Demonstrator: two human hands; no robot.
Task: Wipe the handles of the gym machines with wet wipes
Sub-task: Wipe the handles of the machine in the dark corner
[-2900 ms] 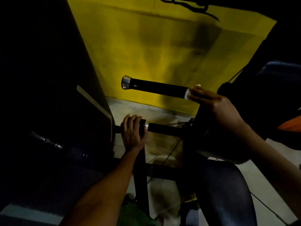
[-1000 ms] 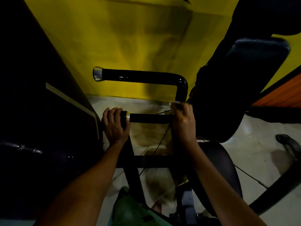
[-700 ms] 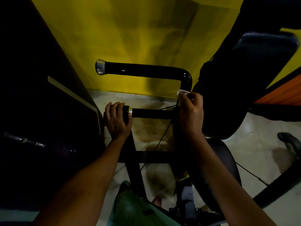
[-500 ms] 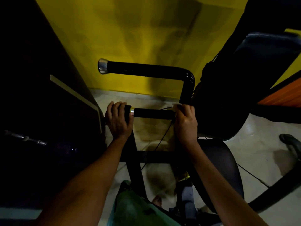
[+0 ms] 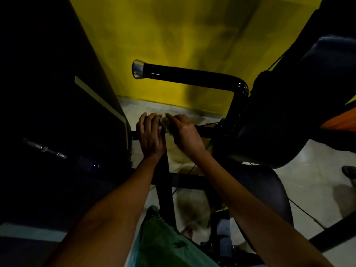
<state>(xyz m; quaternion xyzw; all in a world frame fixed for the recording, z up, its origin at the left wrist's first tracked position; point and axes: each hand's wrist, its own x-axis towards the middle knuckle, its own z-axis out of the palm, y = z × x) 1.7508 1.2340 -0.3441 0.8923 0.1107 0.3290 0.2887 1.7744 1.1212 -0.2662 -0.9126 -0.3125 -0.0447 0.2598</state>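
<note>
Two black handles stick out to the left from a gym machine. The upper handle (image 5: 185,75) has a chrome end cap and bends down at its right end. My left hand (image 5: 151,135) grips the left end of the lower handle (image 5: 205,131). My right hand (image 5: 185,134) sits right beside it on the same bar, fingers wrapped over a pale wet wipe (image 5: 165,122) pressed to the handle. Most of the wipe is hidden under my fingers.
A yellow wall (image 5: 183,35) stands behind the handles. A dark machine housing (image 5: 57,112) fills the left. A black padded seat back (image 5: 289,122) crowds the right, with the black frame (image 5: 165,189) and thin cables below over a pale tiled floor (image 5: 317,189).
My right hand has slid left along the lower handle with the wipe, from the bar's right end to beside my left hand. The left hand kept its grip.
</note>
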